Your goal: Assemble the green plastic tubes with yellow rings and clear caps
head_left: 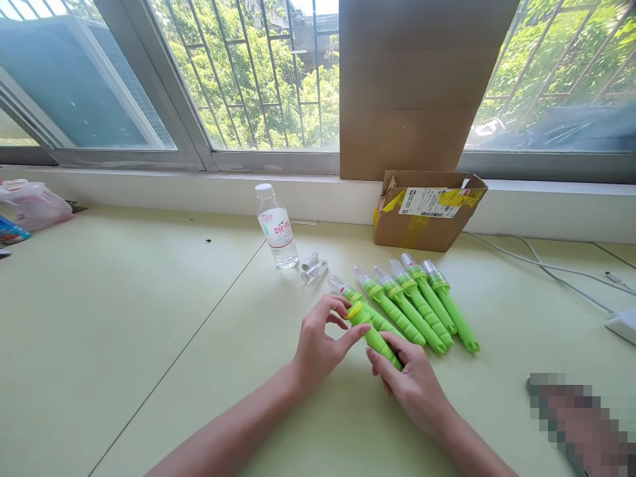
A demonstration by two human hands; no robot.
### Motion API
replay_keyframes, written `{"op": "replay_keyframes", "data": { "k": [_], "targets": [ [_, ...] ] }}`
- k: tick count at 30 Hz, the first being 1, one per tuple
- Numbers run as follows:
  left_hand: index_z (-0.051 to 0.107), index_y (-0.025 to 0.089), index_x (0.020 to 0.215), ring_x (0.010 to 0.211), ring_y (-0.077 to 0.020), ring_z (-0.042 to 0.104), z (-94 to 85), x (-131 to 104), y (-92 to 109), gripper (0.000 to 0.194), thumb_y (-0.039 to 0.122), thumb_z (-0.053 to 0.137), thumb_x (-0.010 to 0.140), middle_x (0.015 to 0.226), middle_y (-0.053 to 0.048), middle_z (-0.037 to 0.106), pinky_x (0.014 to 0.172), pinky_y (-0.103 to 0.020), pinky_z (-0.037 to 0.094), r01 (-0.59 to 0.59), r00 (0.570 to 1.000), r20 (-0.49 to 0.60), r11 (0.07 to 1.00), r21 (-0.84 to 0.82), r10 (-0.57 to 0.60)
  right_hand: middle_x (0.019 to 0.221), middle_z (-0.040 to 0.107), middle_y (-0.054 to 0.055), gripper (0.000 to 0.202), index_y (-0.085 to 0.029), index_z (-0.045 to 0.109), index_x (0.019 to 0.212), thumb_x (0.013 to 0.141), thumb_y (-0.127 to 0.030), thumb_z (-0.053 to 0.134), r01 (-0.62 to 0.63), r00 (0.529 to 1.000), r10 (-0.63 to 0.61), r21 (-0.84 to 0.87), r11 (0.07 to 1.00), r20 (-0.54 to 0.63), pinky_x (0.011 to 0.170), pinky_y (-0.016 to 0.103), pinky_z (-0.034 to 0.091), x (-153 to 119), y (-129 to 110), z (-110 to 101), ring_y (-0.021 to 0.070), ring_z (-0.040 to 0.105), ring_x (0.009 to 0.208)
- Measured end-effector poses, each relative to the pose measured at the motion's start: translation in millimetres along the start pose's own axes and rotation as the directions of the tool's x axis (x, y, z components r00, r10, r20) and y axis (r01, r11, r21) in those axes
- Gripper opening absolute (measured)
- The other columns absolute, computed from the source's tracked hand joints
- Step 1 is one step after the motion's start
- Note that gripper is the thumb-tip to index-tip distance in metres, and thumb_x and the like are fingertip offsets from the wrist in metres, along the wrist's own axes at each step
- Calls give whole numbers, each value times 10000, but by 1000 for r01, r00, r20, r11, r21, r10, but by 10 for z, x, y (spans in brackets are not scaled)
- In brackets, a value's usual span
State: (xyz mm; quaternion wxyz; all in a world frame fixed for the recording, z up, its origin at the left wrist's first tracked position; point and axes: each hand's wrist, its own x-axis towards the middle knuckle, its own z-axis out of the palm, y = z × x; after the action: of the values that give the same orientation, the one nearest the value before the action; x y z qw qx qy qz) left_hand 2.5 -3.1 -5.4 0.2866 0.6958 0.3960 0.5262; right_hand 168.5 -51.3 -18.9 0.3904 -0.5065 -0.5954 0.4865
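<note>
A light green stick (381, 344) with a yellow ring at its top is held between my two hands above the table. My left hand (320, 341) pinches the ringed upper end between thumb and fingers. Lower down, my right hand (410, 377) is closed around the ribbed handle. No clear cap shows on this stick. Just beyond it lies a row of similar green sticks (397, 306), each with a clear plastic cap on its far end. Two loose clear caps (315, 271) rest on the table left of the row.
A water bottle (277, 228) with a white lid stands behind the loose caps. At the back sits an open cardboard box (422, 222). White cables (546, 265) run to the right edge. A blurred-out object (581, 424) lies at front right; plastic bags (37, 205) are far left.
</note>
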Motion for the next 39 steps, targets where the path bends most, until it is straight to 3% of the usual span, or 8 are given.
{"op": "replay_keyframes", "data": {
  "k": [5, 9, 14, 19, 22, 26, 32, 39],
  "targets": [
    [525, 183, 888, 795, -138, 615, -8, 0, 0, 326, 219, 774, 681, 924, -36, 587, 614, -279, 599, -66, 998, 16, 996, -54, 67, 673, 557, -9, 293, -181, 547, 852, 906, -464, 497, -21, 998, 16, 81, 996, 65, 450, 243, 340, -13, -6, -15, 92, 435, 459],
    [515, 182, 863, 789, -139, 606, -6, 6, 10, 396, 248, 820, 619, 904, -27, 583, 620, -285, 602, -53, 998, 19, 997, -62, 55, 690, 558, -5, 315, -182, 533, 873, 924, -483, 456, -46, 987, 15, 194, 980, 159, 487, 244, 358, -5, -38, -29, 104, 462, 514],
    [493, 179, 804, 828, -157, 626, -1, 13, 10, 365, 266, 808, 641, 919, -38, 596, 610, -274, 589, -32, 999, 1, 999, -22, 32, 573, 363, -66, 314, -193, 507, 837, 918, -491, 454, -89, 987, 55, 229, 969, 154, 437, 221, 269, 2, -81, -34, 86, 316, 480],
    [485, 182, 793, 841, -171, 642, -5, 11, -15, 394, 251, 829, 613, 934, -43, 620, 611, -271, 580, -95, 995, -25, 995, 3, 95, 681, 504, -38, 313, -215, 515, 986, 785, -404, 662, -69, 998, 69, 122, 990, 6, 484, 215, 365, 19, -106, -10, 122, 458, 580],
    [496, 190, 853, 859, -166, 640, -3, 7, -42, 372, 234, 805, 649, 1005, -57, 616, 620, -271, 587, -96, 995, 13, 995, -37, 97, 673, 518, -47, 228, -215, 510, 875, 780, -348, 668, -88, 996, 90, 140, 986, -11, 450, 198, 365, 31, -86, -12, 95, 443, 518],
    [516, 199, 916, 816, -129, 637, -1, 6, -59, 283, 210, 733, 735, 1053, -56, 602, 629, -265, 595, -65, 996, 52, 996, -63, 69, 691, 570, -28, 186, -190, 549, 815, 820, -362, 620, -103, 995, 102, 165, 981, 11, 379, 201, 338, 38, -63, -50, 57, 400, 395],
    [528, 192, 860, 786, -136, 640, -22, 23, -25, 269, 251, 749, 719, 933, -31, 611, 618, -270, 587, 8, 999, 41, 1000, -29, -7, 663, 573, 2, 285, -157, 603, 788, 894, -410, 528, -61, 991, 39, 171, 983, 128, 513, 237, 433, 26, -94, -71, 109, 538, 503],
    [506, 180, 768, 690, -102, 618, -15, 20, -26, 269, 287, 748, 718, 913, -21, 619, 613, -263, 577, 53, 998, 27, 999, 9, -54, 689, 560, -3, 290, -166, 569, 829, 914, -433, 494, -58, 991, 38, 160, 985, 125, 497, 229, 404, 22, -39, -36, 97, 498, 510]
  ]
}}
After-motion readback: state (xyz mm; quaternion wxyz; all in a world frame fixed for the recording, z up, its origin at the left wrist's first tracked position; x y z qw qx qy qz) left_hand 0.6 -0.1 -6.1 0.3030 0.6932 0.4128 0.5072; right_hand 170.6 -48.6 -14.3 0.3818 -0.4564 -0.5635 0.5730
